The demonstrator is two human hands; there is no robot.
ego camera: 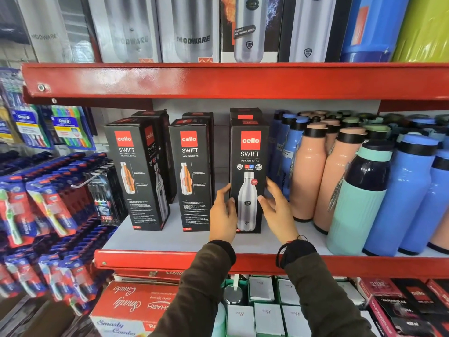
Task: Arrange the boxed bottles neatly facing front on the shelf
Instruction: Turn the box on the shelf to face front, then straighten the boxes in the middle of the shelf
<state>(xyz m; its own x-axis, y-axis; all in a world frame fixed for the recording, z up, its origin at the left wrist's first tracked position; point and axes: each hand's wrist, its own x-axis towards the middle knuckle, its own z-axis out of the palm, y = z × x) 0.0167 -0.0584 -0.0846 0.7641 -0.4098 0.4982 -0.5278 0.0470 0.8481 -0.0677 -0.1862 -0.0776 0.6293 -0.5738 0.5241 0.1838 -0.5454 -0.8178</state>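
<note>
the left hand (222,212) and right hand (277,210) are clasping the rightmost cello swift box (249,176) between them, standing upright and front-facing on the white shelf (170,239); two more swift boxes (192,173) are standing left, peach bottles (308,176) right.

A shop: red shelves (218,79) stocked with boxed bottles (189,173).
</note>
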